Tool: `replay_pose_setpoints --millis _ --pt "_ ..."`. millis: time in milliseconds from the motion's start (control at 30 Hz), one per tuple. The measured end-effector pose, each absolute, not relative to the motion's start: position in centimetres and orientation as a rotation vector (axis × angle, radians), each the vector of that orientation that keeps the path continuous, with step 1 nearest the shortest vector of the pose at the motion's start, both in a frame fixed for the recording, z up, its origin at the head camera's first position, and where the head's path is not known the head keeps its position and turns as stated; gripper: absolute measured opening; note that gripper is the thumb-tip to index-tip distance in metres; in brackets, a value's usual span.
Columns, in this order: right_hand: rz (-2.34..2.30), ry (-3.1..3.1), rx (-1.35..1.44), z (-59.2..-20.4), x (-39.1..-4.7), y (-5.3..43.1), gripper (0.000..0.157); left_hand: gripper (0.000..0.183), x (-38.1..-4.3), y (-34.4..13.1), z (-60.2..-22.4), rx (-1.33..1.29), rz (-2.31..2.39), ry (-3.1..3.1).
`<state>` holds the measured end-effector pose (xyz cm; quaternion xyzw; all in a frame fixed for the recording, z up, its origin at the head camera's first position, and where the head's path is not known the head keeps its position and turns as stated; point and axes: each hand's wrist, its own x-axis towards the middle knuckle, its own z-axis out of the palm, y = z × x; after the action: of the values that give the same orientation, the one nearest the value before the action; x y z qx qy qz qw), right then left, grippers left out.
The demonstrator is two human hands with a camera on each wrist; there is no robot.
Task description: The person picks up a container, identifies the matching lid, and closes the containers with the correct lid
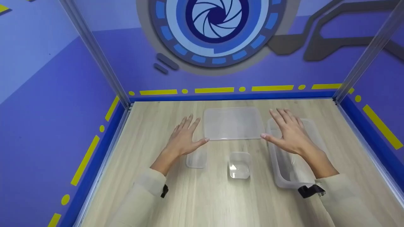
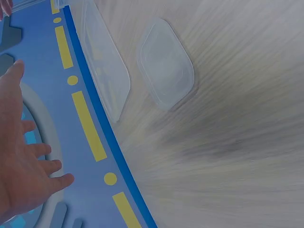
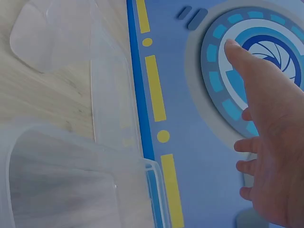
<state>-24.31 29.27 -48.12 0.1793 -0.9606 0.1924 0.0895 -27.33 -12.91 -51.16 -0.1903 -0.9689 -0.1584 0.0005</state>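
Observation:
Fingers spread, my left hand is held over the table beside a small clear lid, which it partly covers in the head view. My right hand, also with fingers extended, is above a large translucent plastic container and hides part of it. Neither hand holds anything. Between them, toward the back, lies a large translucent lid. A small clear square container stands nearer the front. In the left wrist view the small lid lies flat, apart from the hand.
The wooden tabletop is bounded by a blue printed back wall and side walls. Metal posts rise at the back corners. The large container's tall walls stand up at the right.

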Motion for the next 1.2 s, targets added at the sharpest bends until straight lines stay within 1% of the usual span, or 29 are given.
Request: replay_pose_setpoints --millis 467,867,1200 --pt "0.576 -2.852 0.607 -49.1 -24.6 27.3 0.1 0.098 -26.9 -14.6 -51.2 -0.727 -0.518 -3.06" --pt "0.56 -2.865 0.685 -50.0 -24.7 25.3 0.099 0.098 -26.5 -15.9 -51.8 -0.747 -0.434 -3.102" --pt "0.6 -2.874 0.727 -51.1 -24.6 23.1 0.1 0.099 -26.1 -17.0 -52.9 -0.741 -0.465 -3.13"
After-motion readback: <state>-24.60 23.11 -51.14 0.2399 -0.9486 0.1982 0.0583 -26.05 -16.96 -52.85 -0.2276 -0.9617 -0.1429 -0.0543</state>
